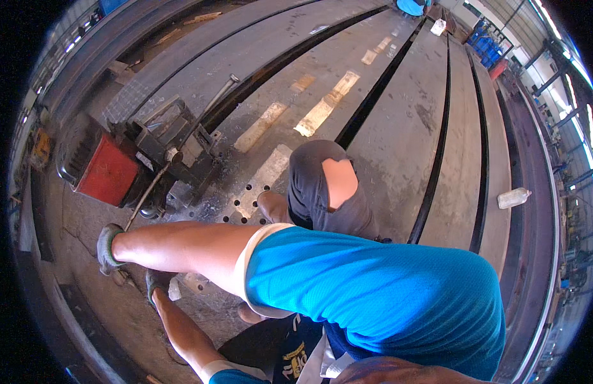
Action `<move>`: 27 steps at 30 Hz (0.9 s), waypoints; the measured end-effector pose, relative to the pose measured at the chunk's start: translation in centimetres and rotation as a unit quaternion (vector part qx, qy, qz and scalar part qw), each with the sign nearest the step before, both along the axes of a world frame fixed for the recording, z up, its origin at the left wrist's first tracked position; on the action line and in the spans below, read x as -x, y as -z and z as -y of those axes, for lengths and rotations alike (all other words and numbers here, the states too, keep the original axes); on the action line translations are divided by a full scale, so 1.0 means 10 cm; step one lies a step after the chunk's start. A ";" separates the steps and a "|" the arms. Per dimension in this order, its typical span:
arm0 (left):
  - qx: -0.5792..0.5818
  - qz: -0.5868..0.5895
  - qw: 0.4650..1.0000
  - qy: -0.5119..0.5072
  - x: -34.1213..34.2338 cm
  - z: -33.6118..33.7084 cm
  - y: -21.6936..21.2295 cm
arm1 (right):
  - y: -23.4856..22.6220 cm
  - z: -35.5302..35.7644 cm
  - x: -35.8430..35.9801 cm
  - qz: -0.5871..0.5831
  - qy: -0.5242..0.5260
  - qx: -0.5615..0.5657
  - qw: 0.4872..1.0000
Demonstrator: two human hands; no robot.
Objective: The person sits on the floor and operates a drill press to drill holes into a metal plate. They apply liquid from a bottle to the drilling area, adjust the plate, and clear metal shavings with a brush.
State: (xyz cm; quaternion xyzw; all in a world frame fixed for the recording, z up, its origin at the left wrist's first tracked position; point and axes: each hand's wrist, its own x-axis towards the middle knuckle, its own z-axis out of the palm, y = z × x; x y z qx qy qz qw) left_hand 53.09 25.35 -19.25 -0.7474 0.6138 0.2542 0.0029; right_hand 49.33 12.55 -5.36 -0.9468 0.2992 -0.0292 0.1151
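A magnetic drill with a red housing [108, 171] and a dark body [193, 150] lies or stands on the steel at the left. Long feed levers spread from its hub, one [146, 197] running down toward my right hand [109, 249]. My right arm reaches far left across the view; its grey-gloved hand is closed around the lower part of that lever, fingers partly hidden. Below it, my left hand [157, 280], also gloved, is low beside a small whitish translucent piece [175, 288]. Its fingers are mostly hidden. Several round holes [248, 187] pierce the plate beside the drill.
Long steel beams [405, 128] with dark slots between them stretch away. My bent knee [319, 185] is in the middle, close to the drill. A plastic bottle [514, 198] lies at the right. Another person in blue [411, 6] is at the far end.
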 end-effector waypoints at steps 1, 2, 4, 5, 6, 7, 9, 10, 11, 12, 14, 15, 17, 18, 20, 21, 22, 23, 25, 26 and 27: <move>-0.014 -0.013 1.000 0.006 0.09 0.03 -0.02 | 0.04 0.01 0.04 0.006 0.004 0.009 1.000; -0.035 -0.019 0.999 -0.014 -0.12 -0.08 0.06 | 0.01 -0.18 -0.06 0.033 -0.011 -0.003 0.999; -0.014 -0.063 0.997 -0.030 -0.46 -0.17 0.20 | -0.16 -0.31 -0.17 0.059 -0.024 -0.007 0.998; -0.001 -0.084 0.996 -0.032 -0.59 -0.19 0.25 | -0.25 -0.35 -0.21 0.058 -0.031 -0.005 0.998; 0.010 -0.107 0.994 -0.031 -0.66 -0.21 0.28 | -0.29 -0.36 -0.23 0.056 -0.034 -0.005 0.998; 0.022 -0.128 0.991 -0.032 -0.76 -0.25 0.28 | -0.35 -0.39 -0.29 0.055 -0.039 -0.004 0.998; -0.014 -0.078 0.997 -0.027 -0.16 -0.10 0.11 | -0.12 -0.17 0.04 0.030 -0.005 -0.018 0.999; -0.033 -0.046 0.998 -0.033 0.02 -0.09 -0.02 | -0.02 -0.11 0.11 0.026 0.004 -0.030 0.999; -0.029 -0.029 0.999 -0.029 -0.05 -0.12 -0.08 | -0.07 -0.16 0.04 0.036 -0.002 -0.043 0.998; -0.026 -0.012 0.999 -0.025 -0.10 -0.16 -0.13 | -0.10 -0.20 -0.01 0.046 -0.006 -0.057 0.997; -0.007 -0.010 0.999 -0.031 -0.21 -0.25 -0.17 | -0.14 -0.28 -0.09 0.047 -0.017 -0.071 0.996; 0.009 -0.024 0.999 -0.042 -0.27 -0.28 -0.16 | -0.16 -0.30 -0.13 0.048 -0.021 -0.077 0.996; 0.035 -0.040 0.998 -0.028 -0.06 -0.10 -0.21 | -0.12 -0.06 0.02 0.067 -0.035 -0.057 0.995; 0.038 -0.034 0.998 -0.034 -0.07 -0.08 -0.22 | -0.13 -0.05 0.03 0.078 -0.055 -0.053 0.994; 0.059 -0.041 0.994 -0.081 -0.36 -0.27 -0.13 | -0.20 -0.30 -0.15 0.053 -0.036 -0.097 0.993; 0.086 -0.061 0.990 -0.097 -0.39 -0.32 -0.12 | -0.21 -0.34 -0.17 0.039 -0.017 -0.115 0.992; 0.112 -0.081 0.984 -0.113 -0.42 -0.37 -0.11 | -0.22 -0.38 -0.20 0.042 -0.029 -0.103 0.993; 0.125 -0.087 0.983 -0.106 -0.27 -0.28 -0.14 | -0.16 -0.26 -0.14 0.043 -0.021 -0.085 0.995; 0.150 -0.098 0.979 -0.100 -0.05 -0.17 -0.19 | -0.10 -0.13 0.00 0.046 -0.006 -0.072 0.996; 0.175 -0.108 0.974 -0.097 -0.09 -0.21 -0.19 | -0.12 -0.14 -0.03 0.053 -0.010 -0.077 0.996; 0.176 -0.098 0.975 -0.098 -0.17 -0.21 -0.15 | -0.14 -0.15 -0.05 0.060 -0.012 -0.082 0.995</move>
